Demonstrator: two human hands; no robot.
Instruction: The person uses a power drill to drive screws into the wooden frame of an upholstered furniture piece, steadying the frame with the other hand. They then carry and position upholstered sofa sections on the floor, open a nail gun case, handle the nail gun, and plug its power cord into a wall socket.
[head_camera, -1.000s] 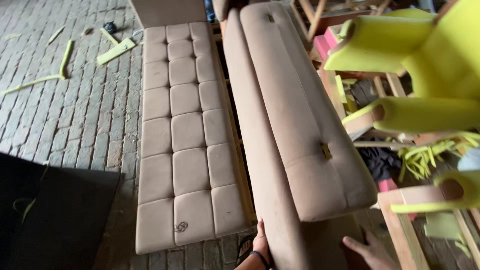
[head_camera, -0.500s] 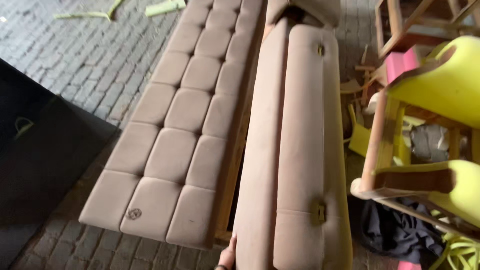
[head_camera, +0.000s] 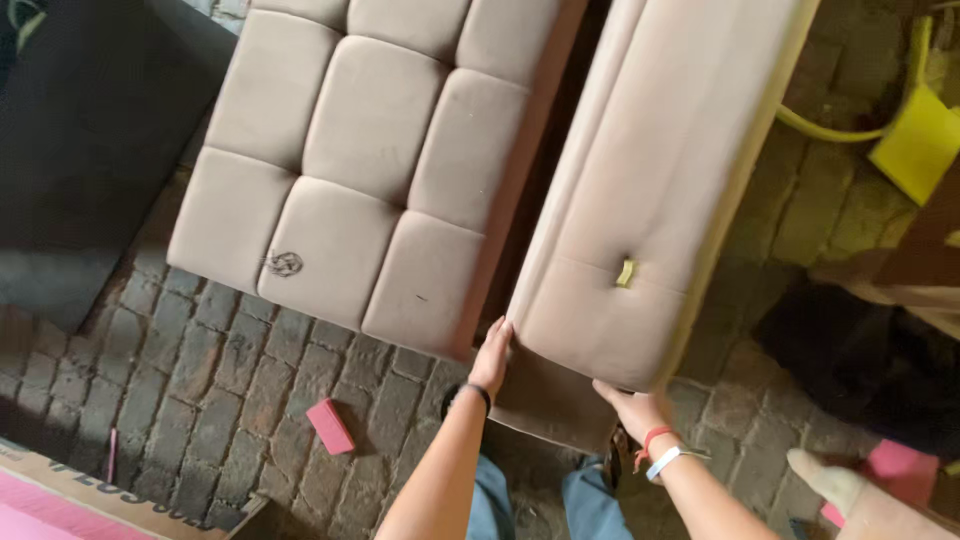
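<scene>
Brick floor (head_camera: 250, 390); left hand (head_camera: 493, 357) and right hand (head_camera: 630, 408) apparently gripping tan cushion's (head_camera: 660, 180) end.

Both hands reach forward, left hand (head_camera: 492, 358) flat, right hand (head_camera: 628, 405) gripping underneath

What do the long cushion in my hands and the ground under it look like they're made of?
The long cushion looks upholstered in matte tan suede-like fabric: soft nap, stitched seams. Both the left hand and right hand grip its end. The ground looks like worn grey brick paving, with visible joints.
</scene>
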